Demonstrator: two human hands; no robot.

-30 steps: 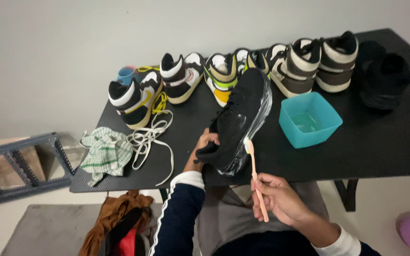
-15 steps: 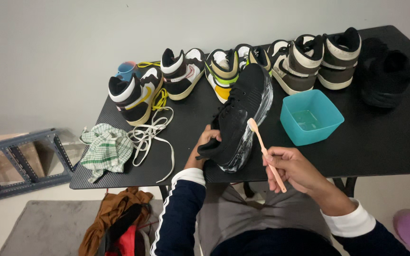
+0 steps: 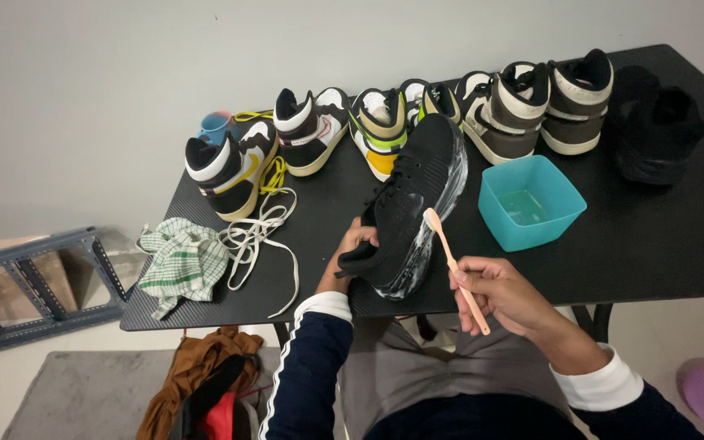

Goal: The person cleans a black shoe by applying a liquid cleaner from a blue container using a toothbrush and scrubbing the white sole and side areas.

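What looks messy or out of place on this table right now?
Loose white laces sprawl over the black table's front edge beside a crumpled green-checked cloth. The black sneaker in the left hand has white foam along its sole. Nothing looks spilled.

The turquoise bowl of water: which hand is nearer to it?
Right. The right hand, holding the toothbrush, is just below the turquoise bowl. The left hand grips the black shoe, farther to the left.
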